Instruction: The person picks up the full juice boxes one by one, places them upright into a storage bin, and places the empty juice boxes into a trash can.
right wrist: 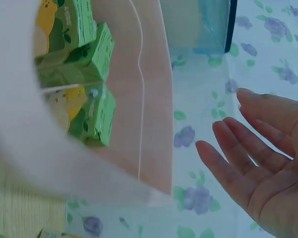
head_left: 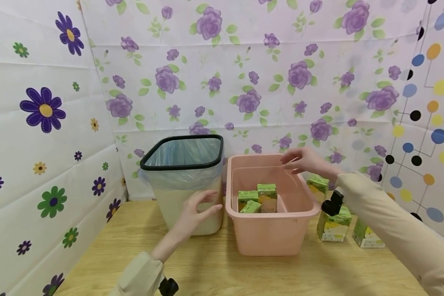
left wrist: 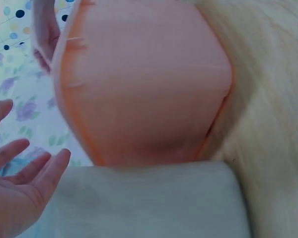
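My left hand (head_left: 197,209) hovers in front of the cream trash bin (head_left: 177,205), fingers relaxed and apart, nothing in them. Over the back right rim of the pink plastic tub (head_left: 270,234) my right hand (head_left: 306,159) is raised, its fingers loosely bent. Its palm shows bare in the right wrist view, beside the tub's wall. Inside the tub sit several green juice boxes (head_left: 267,188), one of them tilted; their lower parts are hidden by the front wall.
More juice boxes (head_left: 334,228) stand on the wooden table (head_left: 207,267) right of the tub, partly behind the right sleeve (head_left: 396,230). A clear bluish bag lines the trash bin under its black rim (head_left: 181,167). Flowered sheets (head_left: 244,82) hang behind and at the left.
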Demonstrator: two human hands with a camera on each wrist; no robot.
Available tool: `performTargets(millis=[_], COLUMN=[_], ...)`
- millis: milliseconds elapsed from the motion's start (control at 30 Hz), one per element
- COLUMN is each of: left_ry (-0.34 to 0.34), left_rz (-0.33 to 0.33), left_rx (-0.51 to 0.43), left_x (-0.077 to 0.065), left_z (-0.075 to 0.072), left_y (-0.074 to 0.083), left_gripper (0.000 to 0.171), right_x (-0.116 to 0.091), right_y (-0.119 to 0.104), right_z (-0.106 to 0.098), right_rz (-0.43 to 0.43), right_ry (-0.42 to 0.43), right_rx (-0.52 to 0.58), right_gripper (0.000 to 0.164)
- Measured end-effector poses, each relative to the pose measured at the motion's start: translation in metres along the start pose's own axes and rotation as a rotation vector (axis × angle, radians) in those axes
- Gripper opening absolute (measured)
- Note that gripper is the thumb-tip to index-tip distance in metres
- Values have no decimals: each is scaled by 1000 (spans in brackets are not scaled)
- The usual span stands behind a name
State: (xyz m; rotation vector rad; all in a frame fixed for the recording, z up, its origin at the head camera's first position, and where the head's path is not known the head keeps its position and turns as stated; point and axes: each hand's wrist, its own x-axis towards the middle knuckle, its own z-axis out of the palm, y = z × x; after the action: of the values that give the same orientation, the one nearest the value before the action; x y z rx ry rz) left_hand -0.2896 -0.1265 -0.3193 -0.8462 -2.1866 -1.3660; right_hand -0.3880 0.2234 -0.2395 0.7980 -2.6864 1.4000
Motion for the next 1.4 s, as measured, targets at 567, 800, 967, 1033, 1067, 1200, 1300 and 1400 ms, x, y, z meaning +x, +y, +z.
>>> performTargets(millis=[567,800,967,1033,1067,1200,1300,1400], left_ry=[122,195,225,240,249,267,271,283], left_rz=[318,271,169,138,121,74,51,25], left_rx=[122,212,241,239,243,267,277,279], left_x=[30,42,44,44,43,42,45,48], left_z=[-70,-100,-117,-121,-122,-125,-132,-139], left_y=[55,42,37,41,45,57,46,26], left_gripper=[30,32,32,32,32,33,34,36], right_x=[-57,-79,-88,-91,-92,-94,-96,-98], right_y=[54,84,96,102,104,115,121,126], right_z=[-50,-54,-51,-50,-49,-46,-44,-41], right_rz=[39,81,102,104,101,68,33,44], right_ry=[-119,-233,-334,-367,-381,-407,-403,-395], right_rx=[-95,-210,-145,-109,-101,-127,-159,-170], right_gripper=[38,42,45,48,49,54,55,57])
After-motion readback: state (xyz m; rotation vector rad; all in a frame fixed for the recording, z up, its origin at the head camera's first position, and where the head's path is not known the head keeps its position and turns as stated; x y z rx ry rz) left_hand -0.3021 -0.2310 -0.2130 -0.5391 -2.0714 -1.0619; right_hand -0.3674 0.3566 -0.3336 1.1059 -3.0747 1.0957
